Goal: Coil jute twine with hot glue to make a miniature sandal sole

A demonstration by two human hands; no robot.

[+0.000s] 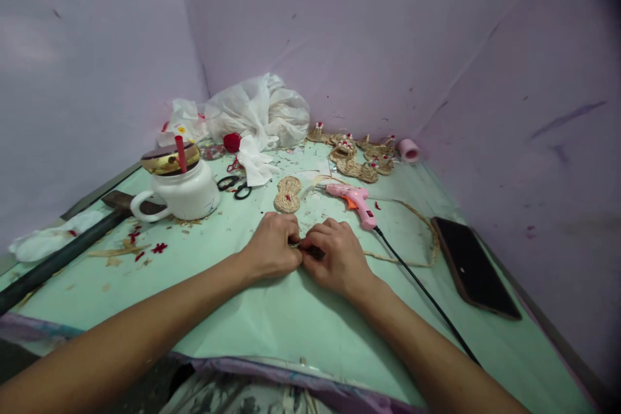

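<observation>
My left hand (276,242) and my right hand (336,255) meet at the front middle of the table, fingers closed and fingertips pinched together. Between them is a braided straw cord (431,233), mostly hidden by my fingers. From behind my right hand it loops out to the right and back past the glue gun. Just beyond my hands lies a flat woven straw sole (288,194) with a small red mark in its middle. A pink glue gun (356,200) rests on its side beyond my right hand, its black cable trailing toward the front right.
A white mug (187,191) with a gold lid stands left, near a hammer (63,255). Black-handled scissors (235,186), red yarn (232,141) and a plastic bag (262,107) lie behind. Small straw slippers (354,165) sit at the back; a phone (475,265) lies right.
</observation>
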